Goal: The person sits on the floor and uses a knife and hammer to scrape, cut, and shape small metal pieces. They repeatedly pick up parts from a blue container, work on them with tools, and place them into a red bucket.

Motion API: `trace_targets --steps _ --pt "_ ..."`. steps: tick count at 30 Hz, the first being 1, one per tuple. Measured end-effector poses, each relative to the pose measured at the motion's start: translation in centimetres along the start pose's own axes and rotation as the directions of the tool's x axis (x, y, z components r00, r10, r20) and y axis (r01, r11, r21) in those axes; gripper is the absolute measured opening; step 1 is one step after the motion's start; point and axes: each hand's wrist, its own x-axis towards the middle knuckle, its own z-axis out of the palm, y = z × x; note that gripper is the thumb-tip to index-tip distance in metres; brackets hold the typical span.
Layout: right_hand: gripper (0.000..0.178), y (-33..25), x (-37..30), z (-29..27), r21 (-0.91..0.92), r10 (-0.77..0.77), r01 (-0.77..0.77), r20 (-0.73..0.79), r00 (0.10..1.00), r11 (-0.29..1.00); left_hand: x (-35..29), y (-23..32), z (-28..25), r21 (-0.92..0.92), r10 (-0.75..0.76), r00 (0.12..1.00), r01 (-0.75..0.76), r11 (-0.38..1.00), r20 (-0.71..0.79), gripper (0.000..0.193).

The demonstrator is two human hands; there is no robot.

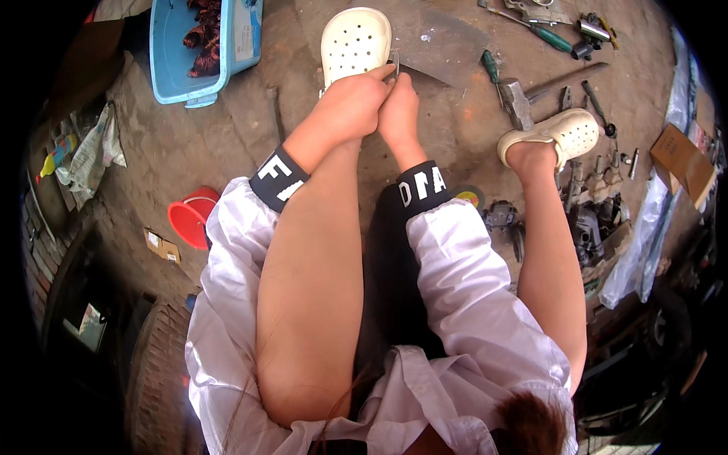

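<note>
My left hand [353, 102] and my right hand [398, 110] are pressed together just in front of my left foot, which wears a white perforated clog [355, 42]. Both hands pinch a small thin metal part [395, 61]; only its tip shows above the fingers. The part is held over a dark flat metal sheet [440, 45] lying on the dirt floor. My bare knees and white sleeves with black cuffs fill the lower middle of the view.
A blue plastic tub [171, 53] stands at the upper left and a red bucket [189, 220] at the left. A hammer [519, 102], green-handled screwdrivers [550, 38], engine parts [588, 227] and a cardboard box [682, 159] surround my right clog [565, 133].
</note>
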Motion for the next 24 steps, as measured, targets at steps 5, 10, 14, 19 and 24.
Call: trace_targets --steps 5,10,14,19,24 --pt "0.023 1.8 1.4 -0.7 0.177 0.01 -0.036 0.144 0.989 0.984 0.1 0.1 0.1 -0.033 -0.045 0.999 0.045 0.998 0.005 0.012" --pt "0.023 0.6 0.4 0.1 -0.027 -0.016 0.017 0.043 0.999 0.999 0.0 -0.4 0.3 -0.026 0.005 0.999 -0.006 1.0 -0.051 0.009" --pt "0.022 0.4 -0.1 0.1 -0.05 -0.038 0.036 -0.032 0.999 0.998 -0.1 -0.3 0.5 -0.006 0.011 0.997 -0.012 1.0 -0.073 0.008" --pt "0.02 0.1 0.3 0.0 -0.122 -0.039 0.037 -0.009 0.999 0.992 0.1 -0.6 0.6 -0.007 0.003 0.998 -0.003 1.0 -0.064 0.008" --pt "0.02 -0.6 0.1 0.0 -0.081 0.056 -0.056 -0.012 0.998 0.995 0.1 -1.1 0.7 0.008 0.02 0.998 -0.02 1.0 -0.052 0.008"
